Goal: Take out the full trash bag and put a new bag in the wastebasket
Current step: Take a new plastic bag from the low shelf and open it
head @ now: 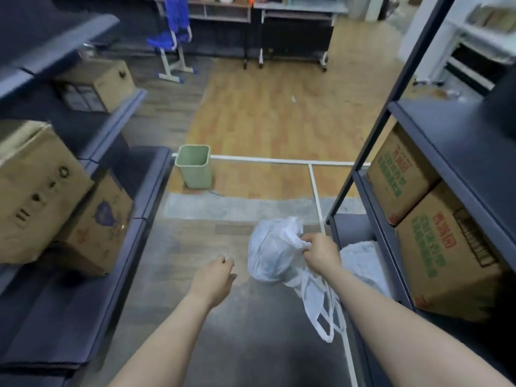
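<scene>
Wood-plank floor [279, 121] between dark metal shelving racks [446, 141].
Standing on it: pale green square plastic wastebasket [194, 166], blue chair [171, 37].

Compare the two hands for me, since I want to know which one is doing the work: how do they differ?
The right hand grips white plastic bags, fingers curled into the plastic; the left hand holds nothing, fingers loosely curled. The right hand is by the right-side shelf; the left hand hangs over bare floor. Both are bare and reach forward toward the green wastebasket, which stands apart from them.
</scene>
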The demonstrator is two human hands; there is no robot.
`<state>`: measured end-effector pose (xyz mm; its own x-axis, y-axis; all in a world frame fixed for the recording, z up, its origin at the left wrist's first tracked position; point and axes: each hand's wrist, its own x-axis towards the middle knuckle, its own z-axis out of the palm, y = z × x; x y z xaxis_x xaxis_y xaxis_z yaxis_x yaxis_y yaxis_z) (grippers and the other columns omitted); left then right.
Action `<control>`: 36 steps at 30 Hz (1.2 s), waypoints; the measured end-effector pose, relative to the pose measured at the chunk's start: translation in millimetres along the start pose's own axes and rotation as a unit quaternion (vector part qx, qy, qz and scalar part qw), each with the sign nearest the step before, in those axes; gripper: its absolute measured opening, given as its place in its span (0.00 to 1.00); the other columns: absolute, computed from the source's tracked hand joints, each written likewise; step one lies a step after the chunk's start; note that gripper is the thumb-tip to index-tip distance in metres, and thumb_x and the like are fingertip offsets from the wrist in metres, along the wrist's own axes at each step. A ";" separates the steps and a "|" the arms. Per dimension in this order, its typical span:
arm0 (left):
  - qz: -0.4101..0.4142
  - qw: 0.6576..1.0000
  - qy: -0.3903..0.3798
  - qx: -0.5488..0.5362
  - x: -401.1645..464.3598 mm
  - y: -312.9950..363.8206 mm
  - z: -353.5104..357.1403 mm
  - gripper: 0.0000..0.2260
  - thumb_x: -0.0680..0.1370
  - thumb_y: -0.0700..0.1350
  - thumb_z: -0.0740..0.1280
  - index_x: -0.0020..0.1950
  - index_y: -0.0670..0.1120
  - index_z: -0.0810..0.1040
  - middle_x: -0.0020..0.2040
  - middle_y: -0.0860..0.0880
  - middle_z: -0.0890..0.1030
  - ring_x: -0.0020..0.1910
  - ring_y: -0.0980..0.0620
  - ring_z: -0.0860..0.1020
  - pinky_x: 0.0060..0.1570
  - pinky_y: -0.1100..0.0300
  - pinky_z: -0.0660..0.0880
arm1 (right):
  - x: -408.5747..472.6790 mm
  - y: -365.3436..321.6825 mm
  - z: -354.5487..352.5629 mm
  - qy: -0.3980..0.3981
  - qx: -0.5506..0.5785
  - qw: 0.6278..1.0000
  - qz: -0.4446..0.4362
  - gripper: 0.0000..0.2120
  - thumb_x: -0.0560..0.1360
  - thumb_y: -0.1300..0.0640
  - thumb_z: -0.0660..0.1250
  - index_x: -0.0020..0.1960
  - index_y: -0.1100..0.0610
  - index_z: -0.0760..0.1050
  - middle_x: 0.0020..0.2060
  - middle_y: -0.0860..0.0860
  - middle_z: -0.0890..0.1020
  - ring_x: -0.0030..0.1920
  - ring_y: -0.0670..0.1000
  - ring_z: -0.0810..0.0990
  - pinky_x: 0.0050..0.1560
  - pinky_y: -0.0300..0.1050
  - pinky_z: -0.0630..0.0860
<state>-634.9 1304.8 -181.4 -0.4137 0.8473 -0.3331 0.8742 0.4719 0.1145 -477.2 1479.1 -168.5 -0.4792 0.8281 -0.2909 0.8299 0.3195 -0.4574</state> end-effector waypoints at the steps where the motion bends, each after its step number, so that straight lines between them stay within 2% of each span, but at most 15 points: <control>1: -0.004 1.000 0.005 0.006 -1.6 -7.9 -14.9 0.16 0.82 0.50 0.55 0.66 0.45 0.68 0.64 0.46 0.71 0.60 0.42 0.75 0.52 0.54 0.71 | 3.0 -16.4 -9.1 0.001 -0.012 1.000 -0.017 0.20 0.71 0.67 0.57 0.57 0.54 0.79 0.48 0.58 0.84 0.50 0.60 0.80 0.34 0.41 0.71; 2: -0.009 1.000 0.012 0.010 -2.8 -16.3 -29.4 0.16 0.82 0.50 0.54 0.66 0.45 0.68 0.63 0.46 0.71 0.60 0.42 0.75 0.52 0.53 0.71 | 6.1 -32.2 -18.0 0.004 -0.022 0.999 -0.031 0.21 0.71 0.67 0.57 0.58 0.54 0.79 0.48 0.58 0.84 0.50 0.60 0.80 0.33 0.41 0.69; 5: -0.028 0.998 0.052 0.021 -1.2 -40.3 -72.7 0.15 0.82 0.50 0.55 0.65 0.45 0.69 0.62 0.45 0.72 0.58 0.42 0.75 0.52 0.52 0.72 | 14.5 -78.2 -43.4 0.007 -0.012 0.998 -0.062 0.21 0.70 0.68 0.56 0.55 0.55 0.80 0.45 0.59 0.83 0.50 0.60 0.80 0.38 0.44 0.71; 7: -0.043 0.995 0.084 0.027 1.9 -55.0 -99.2 0.14 0.81 0.49 0.55 0.64 0.44 0.69 0.61 0.45 0.72 0.58 0.42 0.75 0.51 0.52 0.72 | 19.1 -107.2 -57.5 0.009 -0.006 0.997 -0.074 0.16 0.69 0.68 0.57 0.42 0.53 0.80 0.36 0.57 0.81 0.49 0.62 0.80 0.38 0.42 0.68; 8: -0.046 0.994 0.093 0.033 5.3 -59.7 -109.7 0.14 0.81 0.48 0.55 0.63 0.44 0.69 0.62 0.44 0.72 0.59 0.42 0.75 0.51 0.51 0.72 | 21.2 -118.6 -62.9 0.011 -0.003 0.997 -0.078 0.14 0.70 0.67 0.57 0.33 0.51 0.74 0.31 0.54 0.77 0.46 0.62 0.79 0.37 0.42 0.67; 10: -0.053 0.992 0.103 0.043 14.3 -68.4 -128.5 0.14 0.82 0.48 0.55 0.64 0.43 0.68 0.62 0.44 0.71 0.59 0.42 0.74 0.52 0.52 0.71 | 32.2 -141.0 -69.3 0.019 0.016 0.996 -0.088 0.17 0.70 0.67 0.58 0.28 0.50 0.62 0.32 0.56 0.78 0.45 0.62 0.78 0.35 0.41 0.65; 12: -0.060 0.992 0.108 0.041 26.5 -73.8 -144.5 0.15 0.82 0.49 0.56 0.64 0.43 0.68 0.63 0.44 0.70 0.58 0.42 0.75 0.51 0.51 0.71 | 50.3 -160.1 -70.9 0.030 0.019 0.993 -0.110 0.18 0.70 0.66 0.59 0.27 0.50 0.59 0.42 0.61 0.82 0.50 0.63 0.79 0.38 0.41 0.64; 13: -0.062 0.991 0.109 0.041 33.7 -75.8 -151.7 0.15 0.82 0.49 0.56 0.65 0.43 0.68 0.63 0.44 0.70 0.58 0.42 0.75 0.51 0.51 0.71 | 60.8 -169.3 -71.7 0.030 0.023 0.992 -0.121 0.18 0.70 0.66 0.60 0.27 0.50 0.60 0.42 0.61 0.83 0.49 0.63 0.79 0.37 0.40 0.64; 16: -0.072 0.991 0.103 0.053 61.8 -81.2 -170.3 0.14 0.81 0.47 0.55 0.63 0.42 0.68 0.63 0.42 0.70 0.57 0.41 0.75 0.50 0.51 0.71 | 94.4 -196.1 -78.1 0.000 0.037 0.990 -0.135 0.17 0.70 0.66 0.60 0.27 0.51 0.61 0.29 0.52 0.74 0.40 0.57 0.73 0.29 0.42 0.62; 20: -0.106 0.985 0.113 0.072 110.0 -90.7 -200.5 0.12 0.81 0.46 0.55 0.60 0.41 0.69 0.61 0.42 0.71 0.55 0.40 0.74 0.47 0.52 0.69 | 154.1 -225.8 -89.6 -0.042 0.066 0.983 -0.167 0.14 0.70 0.65 0.60 0.29 0.52 0.66 0.29 0.49 0.72 0.36 0.52 0.71 0.29 0.41 0.63; 23: -0.124 0.982 0.129 0.068 149.8 -97.2 -226.5 0.12 0.81 0.47 0.54 0.59 0.41 0.69 0.60 0.42 0.71 0.53 0.40 0.75 0.45 0.52 0.68 | 205.2 -244.9 -99.9 -0.051 0.070 0.979 -0.182 0.15 0.70 0.64 0.60 0.27 0.52 0.65 0.25 0.46 0.69 0.33 0.51 0.68 0.26 0.37 0.62; 28: -0.142 0.976 0.155 0.063 205.9 -111.7 -245.1 0.10 0.80 0.45 0.55 0.58 0.43 0.69 0.58 0.44 0.71 0.50 0.41 0.76 0.41 0.52 0.68 | 275.4 -272.0 -102.2 -0.043 0.099 0.977 -0.185 0.17 0.69 0.64 0.60 0.25 0.54 0.59 0.24 0.47 0.63 0.34 0.51 0.62 0.27 0.42 0.58; 31: -0.146 0.977 0.143 0.061 229.4 -124.3 -243.9 0.12 0.81 0.50 0.55 0.59 0.44 0.70 0.58 0.46 0.72 0.51 0.43 0.76 0.41 0.54 0.67 | 303.6 -286.1 -93.3 -0.058 0.113 0.976 -0.176 0.17 0.69 0.65 0.59 0.25 0.54 0.57 0.25 0.47 0.62 0.34 0.51 0.61 0.26 0.41 0.57; 34: -0.153 0.978 0.130 0.055 254.4 -141.8 -246.7 0.18 0.79 0.57 0.57 0.60 0.45 0.70 0.58 0.47 0.72 0.52 0.44 0.77 0.46 0.53 0.72 | 334.3 -302.9 -80.6 -0.073 0.116 0.977 -0.163 0.18 0.69 0.65 0.59 0.26 0.53 0.56 0.25 0.48 0.61 0.30 0.50 0.59 0.26 0.42 0.56; 36: -0.149 0.979 0.125 0.063 271.7 -154.4 -250.3 0.19 0.79 0.59 0.58 0.59 0.45 0.69 0.58 0.46 0.72 0.51 0.44 0.77 0.45 0.54 0.70 | 354.3 -314.9 -73.5 -0.084 0.111 0.977 -0.160 0.17 0.69 0.65 0.58 0.26 0.53 0.56 0.25 0.48 0.62 0.29 0.49 0.59 0.27 0.42 0.56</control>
<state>-946.0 1523.2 -55.3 -0.6906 0.7172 -0.0931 0.7231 0.6867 -0.0740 -887.2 1705.7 -65.8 -0.7590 0.6096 -0.2288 0.5570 0.4259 -0.7130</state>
